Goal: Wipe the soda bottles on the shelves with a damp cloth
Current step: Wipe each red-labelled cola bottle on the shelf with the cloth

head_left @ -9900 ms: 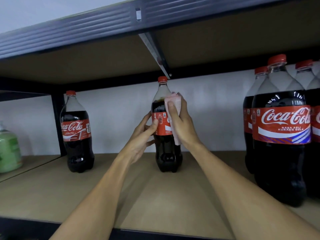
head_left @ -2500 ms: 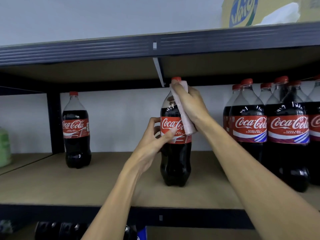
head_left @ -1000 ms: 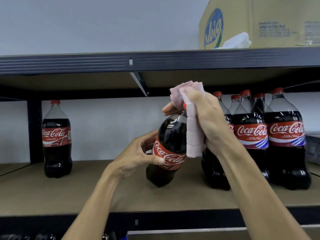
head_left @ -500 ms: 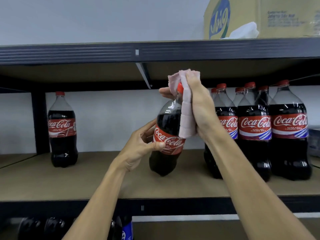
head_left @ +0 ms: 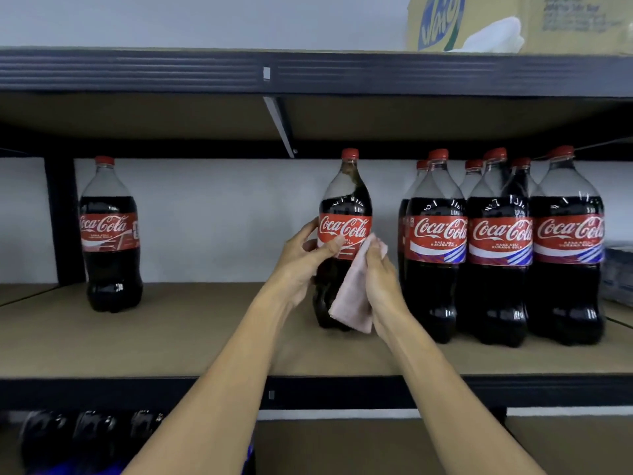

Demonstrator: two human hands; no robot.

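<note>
in the middle of the frame a soda bottle (head_left: 344, 207) is standing upright on the brown shelf (head_left: 171, 337). the left hand (head_left: 305, 258) is curling round its red label, thumb in front. the right hand (head_left: 380, 279) is gripping a pink cloth (head_left: 351, 299) and pressing it on the bottle's lower right side. more bottles (head_left: 500, 241) are standing close together at the right, and one lone bottle (head_left: 109, 234) is standing at the far left.
</note>
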